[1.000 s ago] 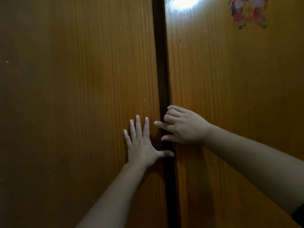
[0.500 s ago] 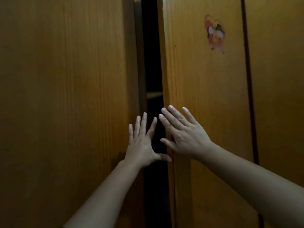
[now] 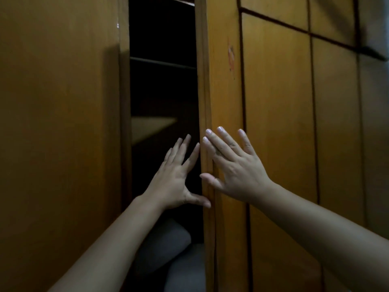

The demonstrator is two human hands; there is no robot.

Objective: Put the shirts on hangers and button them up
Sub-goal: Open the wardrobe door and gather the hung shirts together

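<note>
Wood-grain wardrobe doors fill the view; no shirt or hanger is visible, so treat the task's items as out of sight, possibly within the dark interior [image 3: 164, 91]. Your right hand [image 3: 235, 165] lies flat with fingers spread against the face of the right door [image 3: 273, 102], thumb at its leading edge. This placement gives you a broad pushing surface without needing a handle, and none is visible. Your left hand [image 3: 174, 178] is also spread, fingers straight, held in the gap between the doors with its thumb touching the right door's edge; whether the fingers touch anything inside cannot be told. The left door [image 3: 59, 123] stands to the side, leaving the gap open.

Inside, a pale shelf [image 3: 151, 127] crosses the opening at mid height, with a darker shelf line above. Grey soft bundles [image 3: 166, 245], likely bedding or folded fabric, sit low in the gap. A faded red sticker [image 3: 231, 57] marks the right door.

Judged step: gaining access to the wardrobe. Hanging and buttoning have not begun.
</note>
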